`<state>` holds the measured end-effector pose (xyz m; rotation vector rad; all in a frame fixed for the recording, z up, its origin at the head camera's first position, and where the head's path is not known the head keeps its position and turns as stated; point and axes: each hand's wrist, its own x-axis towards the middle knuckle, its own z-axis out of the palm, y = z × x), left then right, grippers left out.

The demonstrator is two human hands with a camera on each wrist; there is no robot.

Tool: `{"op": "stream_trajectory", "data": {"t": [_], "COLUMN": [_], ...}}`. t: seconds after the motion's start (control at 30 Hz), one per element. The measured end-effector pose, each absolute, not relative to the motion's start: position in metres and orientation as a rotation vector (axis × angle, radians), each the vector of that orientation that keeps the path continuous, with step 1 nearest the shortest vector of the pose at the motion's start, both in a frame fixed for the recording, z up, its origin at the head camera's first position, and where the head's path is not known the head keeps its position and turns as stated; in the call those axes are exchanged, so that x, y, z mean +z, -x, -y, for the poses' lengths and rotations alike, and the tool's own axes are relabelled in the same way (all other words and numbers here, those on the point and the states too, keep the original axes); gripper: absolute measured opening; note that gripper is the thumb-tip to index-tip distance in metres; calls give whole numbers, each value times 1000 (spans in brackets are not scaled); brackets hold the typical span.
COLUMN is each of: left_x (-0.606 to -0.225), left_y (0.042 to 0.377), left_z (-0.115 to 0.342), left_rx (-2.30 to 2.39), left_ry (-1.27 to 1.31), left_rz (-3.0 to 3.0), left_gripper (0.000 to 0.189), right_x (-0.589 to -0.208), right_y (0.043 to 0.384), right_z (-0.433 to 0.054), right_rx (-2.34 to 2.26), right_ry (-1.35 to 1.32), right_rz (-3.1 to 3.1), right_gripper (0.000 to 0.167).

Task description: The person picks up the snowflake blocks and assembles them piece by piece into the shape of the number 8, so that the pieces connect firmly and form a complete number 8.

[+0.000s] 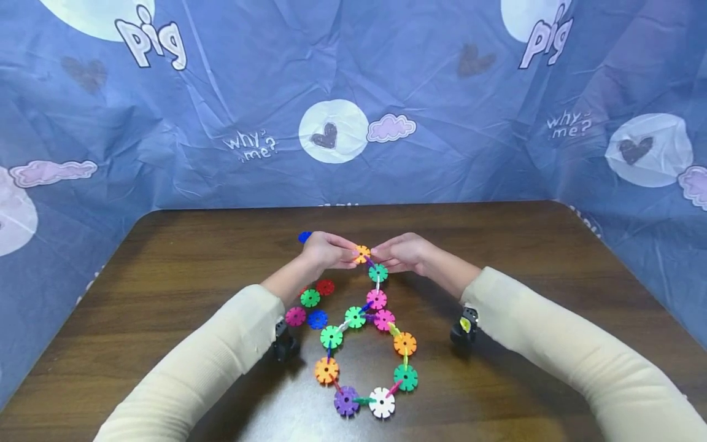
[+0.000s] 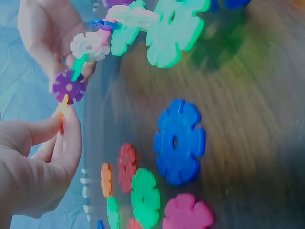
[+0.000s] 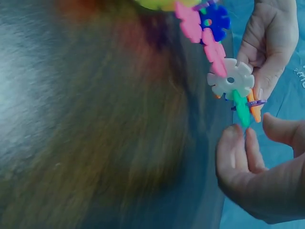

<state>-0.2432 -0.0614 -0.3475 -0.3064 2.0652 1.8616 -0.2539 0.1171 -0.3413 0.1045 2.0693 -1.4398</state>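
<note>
Left hand (image 1: pixel 329 250): you pinch the orange disc (image 1: pixel 361 254) between thumb and fingertips, narrow grip. Right hand (image 3: pixel 267 174): thumb and fingers stand apart, nothing pinched. Fingertips sit just beside the chain's green disc (image 3: pixel 241 109); can't tell if they touch it.

Orange is at the free end of the chain (image 1: pixel 377 299), middle of the worktop (image 1: pixel 221 258) left to right, toward its far edge. It meets the purple disc (image 2: pixel 69 89), which sits between orange and green. Chain runs back to a closed ring (image 1: pixel 405 344) nearer the near edge. That free end looks raised.

Step reads as seating orange on purple. Can't tell how deep the slots are in. To do it well: brace purple with your right thumb and index, keep the two discs crossed square, push straight along the slot, no twist. Leave slack in the chain; a tug could pop a joint further down. Check with a light pull before letting go.

Watch your left sleeve (image 1: pixel 221 344): the loose blue disc (image 1: pixel 317 319) and pink disc (image 1: pixel 295 316) lie near its cuff, left of the chain.
</note>
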Motion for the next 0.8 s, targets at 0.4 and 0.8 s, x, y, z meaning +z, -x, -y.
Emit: {"op": "stream_trajectory", "data": {"t": [0.4, 0.8], "left_x": [-346, -348], "left_y": [233, 210], "left_z": [74, 114], "left_rx": [1603, 692], "left_ry": [85, -649], "left_rz": [-2306, -2858], "left_gripper": [17, 22], "right_x": [-343, -348], "right_y": [267, 278], "right_z": [-112, -121], "right_rx": [-1419, -1396], "right_ry": [-94, -94], "right_rz": [-2092, -2071], "right_gripper": [38, 41]}}
